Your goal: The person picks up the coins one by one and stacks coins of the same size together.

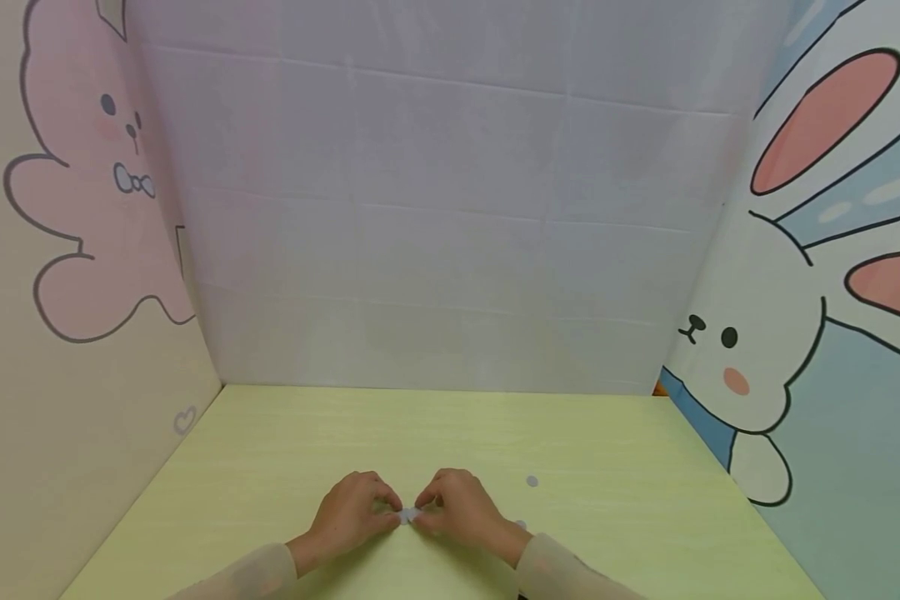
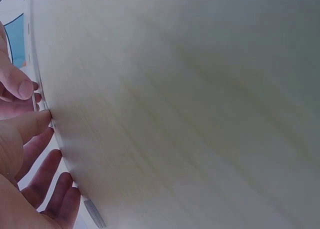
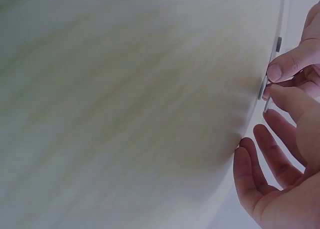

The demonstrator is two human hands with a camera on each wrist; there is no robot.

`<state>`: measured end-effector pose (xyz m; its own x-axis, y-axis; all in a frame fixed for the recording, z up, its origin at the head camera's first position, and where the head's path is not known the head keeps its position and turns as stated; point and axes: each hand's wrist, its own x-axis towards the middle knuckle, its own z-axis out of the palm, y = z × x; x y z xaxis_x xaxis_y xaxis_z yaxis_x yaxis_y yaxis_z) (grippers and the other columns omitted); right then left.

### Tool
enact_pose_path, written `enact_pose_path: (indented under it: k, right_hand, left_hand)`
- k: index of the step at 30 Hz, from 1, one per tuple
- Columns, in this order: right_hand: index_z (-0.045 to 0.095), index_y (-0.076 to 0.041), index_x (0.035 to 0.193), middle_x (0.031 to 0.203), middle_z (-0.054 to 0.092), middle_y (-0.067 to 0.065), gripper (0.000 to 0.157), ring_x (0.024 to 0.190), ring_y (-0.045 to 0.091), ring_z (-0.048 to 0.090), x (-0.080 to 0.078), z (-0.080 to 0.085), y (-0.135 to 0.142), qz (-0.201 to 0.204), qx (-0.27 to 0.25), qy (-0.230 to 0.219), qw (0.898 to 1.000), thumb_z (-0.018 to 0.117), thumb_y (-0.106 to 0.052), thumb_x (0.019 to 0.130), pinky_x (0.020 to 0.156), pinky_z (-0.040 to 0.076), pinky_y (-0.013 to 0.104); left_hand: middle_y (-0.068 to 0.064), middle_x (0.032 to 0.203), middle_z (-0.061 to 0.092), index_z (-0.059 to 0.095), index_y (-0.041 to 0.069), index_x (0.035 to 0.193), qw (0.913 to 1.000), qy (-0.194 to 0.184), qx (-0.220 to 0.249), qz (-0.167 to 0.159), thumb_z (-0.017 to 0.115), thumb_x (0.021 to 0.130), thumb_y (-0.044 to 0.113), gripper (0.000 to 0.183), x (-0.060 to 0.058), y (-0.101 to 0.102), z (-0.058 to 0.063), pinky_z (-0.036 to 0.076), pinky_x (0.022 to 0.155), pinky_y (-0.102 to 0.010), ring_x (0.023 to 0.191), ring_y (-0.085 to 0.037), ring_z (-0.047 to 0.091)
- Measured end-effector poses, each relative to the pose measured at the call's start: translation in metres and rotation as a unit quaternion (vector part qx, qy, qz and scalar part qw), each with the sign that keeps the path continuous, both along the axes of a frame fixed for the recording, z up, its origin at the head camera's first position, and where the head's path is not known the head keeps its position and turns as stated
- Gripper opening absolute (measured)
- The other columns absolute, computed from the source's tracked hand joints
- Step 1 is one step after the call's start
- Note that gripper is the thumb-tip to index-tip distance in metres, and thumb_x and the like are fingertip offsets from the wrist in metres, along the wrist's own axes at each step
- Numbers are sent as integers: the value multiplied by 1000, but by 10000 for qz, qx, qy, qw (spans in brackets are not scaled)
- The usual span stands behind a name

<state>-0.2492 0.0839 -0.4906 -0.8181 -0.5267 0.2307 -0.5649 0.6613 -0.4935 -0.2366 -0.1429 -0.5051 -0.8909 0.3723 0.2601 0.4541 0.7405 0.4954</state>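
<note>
Small flat grey discs (image 1: 404, 517) meet between my two hands, low over the table. The left hand (image 1: 355, 515) has its thumb and forefinger on one disc and seems to pinch it, partly covering it. My right hand (image 1: 459, 510) pinches a thin disc (image 3: 267, 105) between thumb and forefinger, tilted up on edge. Another disc (image 3: 262, 87) is by the left fingertips in the right wrist view. The other fingers of the right hand hang loosely curled. How the discs touch each other is too small to tell.
A loose grey disc (image 1: 532, 481) lies on the pale yellow table (image 1: 435, 425) right of the hands. A second one (image 1: 521, 524) is partly hidden by the right wrist. One more disc (image 2: 95, 214) shows near the left hand. Fabric walls (image 1: 450, 217) enclose the table.
</note>
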Motion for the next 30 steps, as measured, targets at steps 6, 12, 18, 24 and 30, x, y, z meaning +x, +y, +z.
enact_pose_path:
  k: [6, 12, 18, 24, 30]
  right_hand:
    - [86, -15, 94, 87, 71, -9, 12, 73, 0, 55, 0, -2, -4, -93, 52, -75, 9999, 91, -21, 86, 66, 45, 17]
    - [86, -15, 94, 87, 71, -8, 12, 72, -1, 53, -1, -2, -8, -128, 93, -69, 9999, 91, -22, 86, 66, 45, 18]
    - [86, -16, 93, 85, 70, -10, 11, 71, -4, 49, -3, -5, -9, -126, 115, -50, 9998, 90, -23, 86, 64, 43, 17]
    - [87, -17, 92, 86, 72, -10, 11, 76, -1, 55, -3, -5, -11, -86, 171, 57, 9998, 91, -24, 84, 68, 44, 18]
    - [86, -17, 92, 86, 72, -10, 12, 78, 0, 56, -3, -5, -13, -112, 186, 51, 9998, 91, -24, 84, 68, 44, 18]
  left_hand:
    - [13, 93, 72, 83, 28, 85, 10000, -5, -18, 10, 95, 79, 31, 13, -1, 0, -1, 53, 73, -34, 87, -11, 60]
    - [12, 94, 72, 83, 27, 86, 10000, -57, 36, -17, 94, 79, 31, 13, 0, -1, -1, 53, 74, -33, 87, -11, 60]
    - [11, 95, 73, 84, 26, 87, 9999, -77, 60, -38, 94, 79, 30, 13, 1, -1, -1, 56, 76, -37, 88, -12, 61]
    - [12, 95, 73, 84, 26, 86, 9999, -67, 83, -13, 95, 79, 29, 12, 0, 0, -1, 56, 76, -36, 88, -12, 62]
    - [13, 95, 73, 85, 27, 86, 10000, -77, 51, 27, 95, 80, 30, 12, -1, 0, -2, 56, 76, -36, 89, -13, 62]
